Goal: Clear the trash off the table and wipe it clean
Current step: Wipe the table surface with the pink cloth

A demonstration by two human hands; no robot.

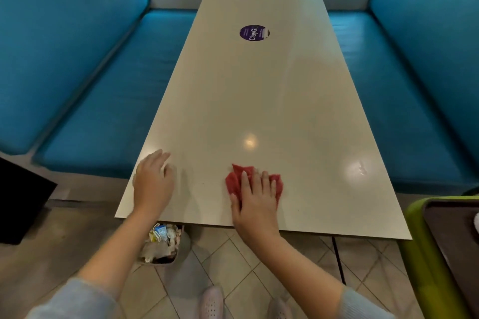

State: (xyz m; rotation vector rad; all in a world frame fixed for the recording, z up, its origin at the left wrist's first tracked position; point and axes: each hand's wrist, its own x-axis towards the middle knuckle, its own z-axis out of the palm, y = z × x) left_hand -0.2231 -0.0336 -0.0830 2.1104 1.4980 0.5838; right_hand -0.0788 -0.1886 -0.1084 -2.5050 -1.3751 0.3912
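A long beige table [259, 90] runs away from me. A crumpled red cloth [234, 180] lies near its front edge, and my right hand [255, 202] presses flat on top of it with fingers spread. My left hand [154, 181] rests on the table near the front left corner, fingers loosely apart and slightly blurred, holding nothing. On the floor under the table's front edge stands a small bin [162, 245] filled with crumpled paper and wrappers.
Blue padded benches flank the table on the left [103, 101] and right [404, 101]. A round purple sticker [254, 32] sits on the far half of the tabletop. A green cart with a brown tray [445, 254] stands at the right. My shoes [212, 303] are on the tiled floor.
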